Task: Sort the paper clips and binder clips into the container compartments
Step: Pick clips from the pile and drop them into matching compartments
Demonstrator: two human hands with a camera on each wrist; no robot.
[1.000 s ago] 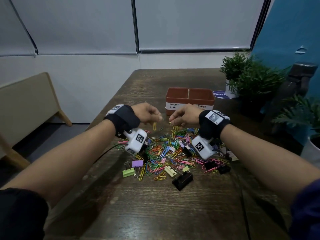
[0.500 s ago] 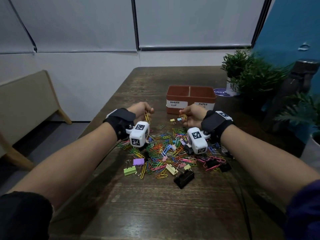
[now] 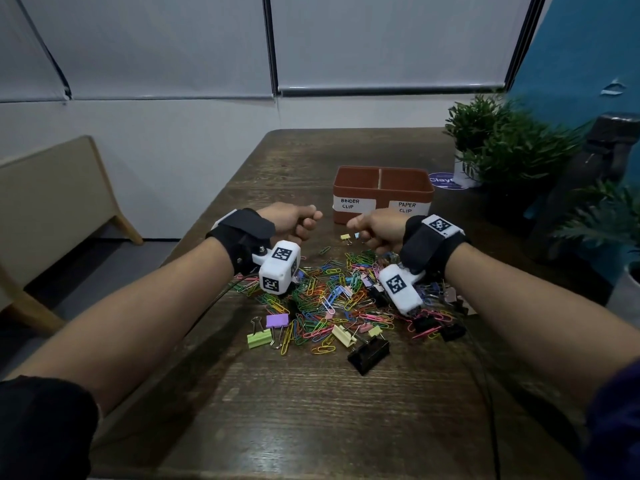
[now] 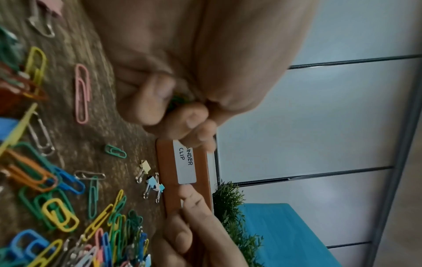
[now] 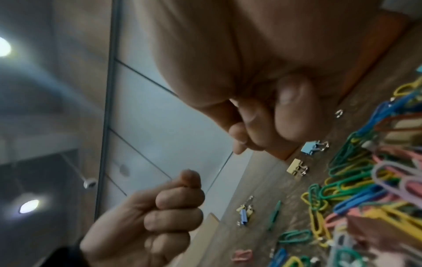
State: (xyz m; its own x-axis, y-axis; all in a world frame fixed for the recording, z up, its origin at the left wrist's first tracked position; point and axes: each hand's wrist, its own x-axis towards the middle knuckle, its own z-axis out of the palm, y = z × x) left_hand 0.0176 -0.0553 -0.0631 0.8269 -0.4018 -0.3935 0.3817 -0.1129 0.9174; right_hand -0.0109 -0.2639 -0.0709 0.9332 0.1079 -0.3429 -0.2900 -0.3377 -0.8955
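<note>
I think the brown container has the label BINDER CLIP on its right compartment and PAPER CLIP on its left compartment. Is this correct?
Not quite: the labels are the other way round. In the head view the brown container carries the BINDER CLIP label on its left compartment and the PAPER CLIP label on its right compartment.

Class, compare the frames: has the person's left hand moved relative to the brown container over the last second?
Yes. The left hand has drawn back from the right hand, leftward away from the container.
</note>
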